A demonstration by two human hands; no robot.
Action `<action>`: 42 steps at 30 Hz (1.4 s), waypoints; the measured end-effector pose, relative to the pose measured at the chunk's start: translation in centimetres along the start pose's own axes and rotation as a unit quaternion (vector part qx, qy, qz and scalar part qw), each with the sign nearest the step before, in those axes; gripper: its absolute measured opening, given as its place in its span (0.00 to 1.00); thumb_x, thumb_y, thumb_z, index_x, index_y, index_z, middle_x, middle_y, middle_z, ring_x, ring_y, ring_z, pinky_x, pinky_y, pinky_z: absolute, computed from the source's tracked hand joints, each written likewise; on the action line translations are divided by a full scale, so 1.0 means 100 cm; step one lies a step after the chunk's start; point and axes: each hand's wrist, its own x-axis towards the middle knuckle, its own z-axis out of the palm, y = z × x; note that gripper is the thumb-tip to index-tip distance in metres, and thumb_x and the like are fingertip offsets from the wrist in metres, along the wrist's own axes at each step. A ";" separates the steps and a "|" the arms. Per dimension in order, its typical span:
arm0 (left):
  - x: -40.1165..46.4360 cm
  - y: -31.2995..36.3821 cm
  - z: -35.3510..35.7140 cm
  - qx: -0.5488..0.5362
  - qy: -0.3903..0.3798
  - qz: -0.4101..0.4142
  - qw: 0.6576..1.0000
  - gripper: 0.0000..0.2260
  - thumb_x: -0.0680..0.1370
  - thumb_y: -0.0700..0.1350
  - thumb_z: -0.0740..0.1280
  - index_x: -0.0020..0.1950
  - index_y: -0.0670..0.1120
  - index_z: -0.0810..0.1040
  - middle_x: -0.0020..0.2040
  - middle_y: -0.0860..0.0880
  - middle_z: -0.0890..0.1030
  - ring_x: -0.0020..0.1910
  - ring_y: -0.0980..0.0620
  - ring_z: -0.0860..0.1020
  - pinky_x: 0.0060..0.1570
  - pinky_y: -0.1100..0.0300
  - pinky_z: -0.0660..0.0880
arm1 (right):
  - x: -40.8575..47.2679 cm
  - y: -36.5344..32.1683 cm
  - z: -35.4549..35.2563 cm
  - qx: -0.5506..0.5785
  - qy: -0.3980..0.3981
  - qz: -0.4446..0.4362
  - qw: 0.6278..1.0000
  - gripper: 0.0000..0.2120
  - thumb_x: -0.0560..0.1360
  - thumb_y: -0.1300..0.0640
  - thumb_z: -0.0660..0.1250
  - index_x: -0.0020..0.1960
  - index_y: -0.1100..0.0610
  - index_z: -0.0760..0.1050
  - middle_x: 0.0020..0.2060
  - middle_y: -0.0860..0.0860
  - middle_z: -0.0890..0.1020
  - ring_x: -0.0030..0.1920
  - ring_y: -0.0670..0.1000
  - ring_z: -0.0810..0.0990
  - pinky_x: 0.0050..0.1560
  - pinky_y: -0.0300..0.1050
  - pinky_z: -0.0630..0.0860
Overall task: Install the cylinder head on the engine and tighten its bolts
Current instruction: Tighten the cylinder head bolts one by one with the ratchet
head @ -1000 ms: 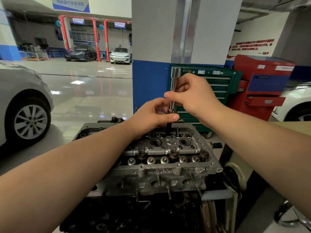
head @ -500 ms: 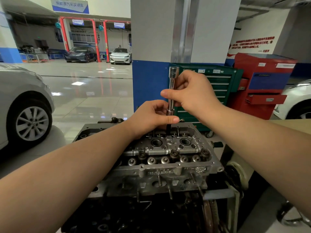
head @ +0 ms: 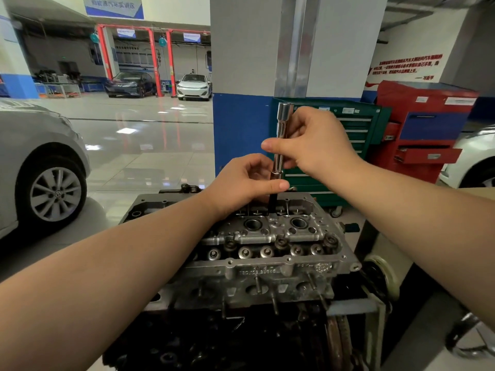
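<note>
Where the grey cast-aluminium cylinder head (head: 267,247) sits atop the dark engine block (head: 214,341), a chrome socket extension bar (head: 281,135) stands upright in its far bolt row | right hand (head: 316,145) fingers grip the bar's shaft | left hand (head: 243,183) fingers pinch its lower end | green tool cabinet (head: 359,135) behind.

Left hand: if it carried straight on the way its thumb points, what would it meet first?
Probably nothing close: the left hand grips the extension bar, thumb pointing right, below the right hand.
</note>
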 end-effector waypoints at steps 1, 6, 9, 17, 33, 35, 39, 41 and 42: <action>0.001 0.000 -0.001 0.013 0.016 0.005 1.000 0.20 0.69 0.52 0.82 0.54 0.43 0.83 0.50 0.36 0.84 0.54 0.33 0.83 0.57 0.35 0.81 | -0.001 -0.001 0.002 -0.020 0.016 -0.005 1.000 0.19 0.67 0.50 0.84 0.43 0.56 0.76 0.34 0.54 0.83 0.35 0.56 0.86 0.38 0.59 0.85; 0.001 0.001 -0.004 0.023 -0.003 0.010 1.000 0.08 0.76 0.46 0.78 0.53 0.47 0.85 0.50 0.39 0.86 0.54 0.38 0.85 0.60 0.37 0.81 | 0.000 0.003 0.000 0.130 -0.059 0.019 0.990 0.02 0.81 0.56 0.71 0.53 0.50 0.81 0.47 0.51 0.88 0.47 0.50 0.88 0.51 0.56 0.86; -0.002 0.002 -0.001 0.006 -0.015 0.010 1.000 0.07 0.76 0.49 0.75 0.53 0.51 0.85 0.51 0.41 0.86 0.55 0.41 0.85 0.60 0.41 0.82 | -0.001 0.005 -0.003 0.173 -0.076 0.027 0.982 0.08 0.82 0.64 0.67 0.57 0.53 0.80 0.47 0.51 0.89 0.48 0.50 0.89 0.47 0.47 0.86; 0.003 -0.003 -0.004 0.024 0.029 0.016 0.999 0.14 0.70 0.52 0.83 0.48 0.46 0.85 0.46 0.37 0.85 0.51 0.34 0.84 0.57 0.37 0.82 | -0.007 0.001 0.006 0.055 0.033 0.001 0.998 0.13 0.72 0.48 0.80 0.45 0.52 0.78 0.37 0.50 0.84 0.40 0.53 0.86 0.46 0.59 0.85; 0.005 -0.008 -0.003 0.016 -0.013 0.023 1.000 0.20 0.74 0.56 0.77 0.57 0.43 0.83 0.50 0.41 0.87 0.54 0.38 0.85 0.60 0.38 0.81 | -0.004 0.008 0.006 0.071 -0.049 0.015 0.996 0.10 0.75 0.48 0.77 0.53 0.49 0.81 0.48 0.49 0.86 0.50 0.51 0.86 0.56 0.57 0.83; 0.005 -0.008 -0.004 -0.026 -0.047 0.013 0.998 0.16 0.80 0.50 0.71 0.61 0.40 0.83 0.52 0.42 0.87 0.54 0.41 0.86 0.59 0.46 0.82 | -0.001 0.011 0.005 0.178 -0.091 0.041 0.979 0.07 0.81 0.58 0.70 0.58 0.51 0.81 0.52 0.51 0.87 0.53 0.52 0.87 0.57 0.55 0.83; 0.005 -0.005 -0.006 -0.097 -0.065 -0.023 0.993 0.17 0.83 0.51 0.65 0.64 0.40 0.83 0.57 0.40 0.87 0.58 0.40 0.84 0.63 0.45 0.78 | 0.002 0.009 -0.001 0.166 -0.090 0.039 0.981 0.07 0.79 0.64 0.72 0.55 0.55 0.81 0.44 0.53 0.88 0.47 0.54 0.89 0.52 0.56 0.86; 0.004 -0.004 -0.004 -0.073 -0.068 -0.015 0.995 0.17 0.80 0.54 0.70 0.63 0.45 0.83 0.58 0.44 0.86 0.60 0.42 0.84 0.62 0.45 0.79 | 0.002 0.006 0.002 0.081 -0.043 0.020 0.996 0.09 0.73 0.58 0.80 0.49 0.52 0.81 0.39 0.51 0.87 0.42 0.54 0.88 0.50 0.60 0.85; 0.004 -0.004 -0.003 -0.057 -0.059 -0.007 0.997 0.17 0.77 0.55 0.73 0.61 0.46 0.83 0.56 0.45 0.86 0.57 0.45 0.84 0.60 0.47 0.80 | 0.002 0.005 0.004 0.050 -0.015 0.012 0.999 0.11 0.71 0.55 0.81 0.47 0.51 0.80 0.38 0.51 0.85 0.41 0.55 0.87 0.49 0.61 0.85</action>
